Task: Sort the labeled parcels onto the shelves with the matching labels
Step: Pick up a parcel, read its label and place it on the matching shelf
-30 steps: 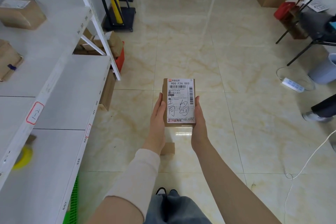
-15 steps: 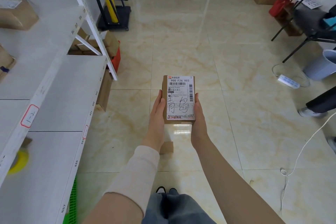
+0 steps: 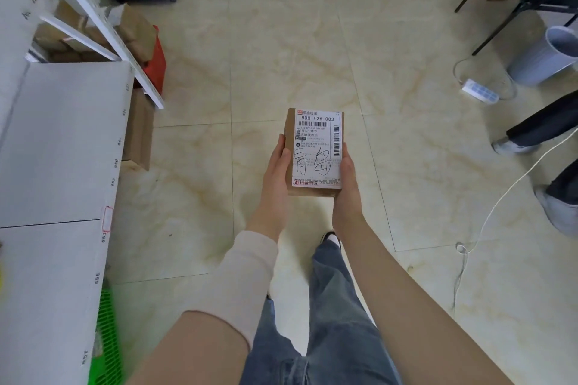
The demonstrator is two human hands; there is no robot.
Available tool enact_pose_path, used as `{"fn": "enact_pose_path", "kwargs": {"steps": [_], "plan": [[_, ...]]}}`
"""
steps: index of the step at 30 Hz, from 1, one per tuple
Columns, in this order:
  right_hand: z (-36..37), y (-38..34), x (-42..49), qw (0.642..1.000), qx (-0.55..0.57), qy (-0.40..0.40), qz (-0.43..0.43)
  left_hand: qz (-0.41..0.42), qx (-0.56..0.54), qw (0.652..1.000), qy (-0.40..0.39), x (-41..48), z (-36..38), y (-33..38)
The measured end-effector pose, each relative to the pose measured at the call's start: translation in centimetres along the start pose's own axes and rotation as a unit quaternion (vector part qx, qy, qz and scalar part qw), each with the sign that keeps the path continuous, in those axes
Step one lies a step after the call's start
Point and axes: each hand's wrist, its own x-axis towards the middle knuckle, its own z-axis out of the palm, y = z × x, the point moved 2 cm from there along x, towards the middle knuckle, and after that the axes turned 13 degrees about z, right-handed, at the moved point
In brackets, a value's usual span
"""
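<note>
Person, own body: left forearm in a pale cream fitted sleeve (image 3: 240, 272) ending at the wrist, its upper edge toward 7 o'clock; right forearm (image 3: 416, 300) unsleeved. Blue denim jeans (image 3: 328, 322), loose-legged. Dark shoe with white toe (image 3: 329, 236) at 12 o'clock of the jeans.
</note>
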Motion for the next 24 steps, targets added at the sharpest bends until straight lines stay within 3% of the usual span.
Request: {"fn": "enact_pose_path", "kwargs": {"steps": [5, 13, 24], "plan": [[-4.8, -4.5, 7.4, 1.000, 0.010, 0.026, 0.016, -0.020, 0.004, 1.000, -0.004, 6.6, 6.8, -3.0], [-11.1, -15.4, 19.9, 1.000, 0.000, -0.007, 0.026, -0.024, 0.026, 0.999, -0.001, 18.7, 18.5, -3.4], [-6.1, -28.1, 37.5, 0.999, -0.010, -0.040, 0.017, 0.007, 0.017, 0.999, 0.029, 39.6, 22.9, 0.6]]}}
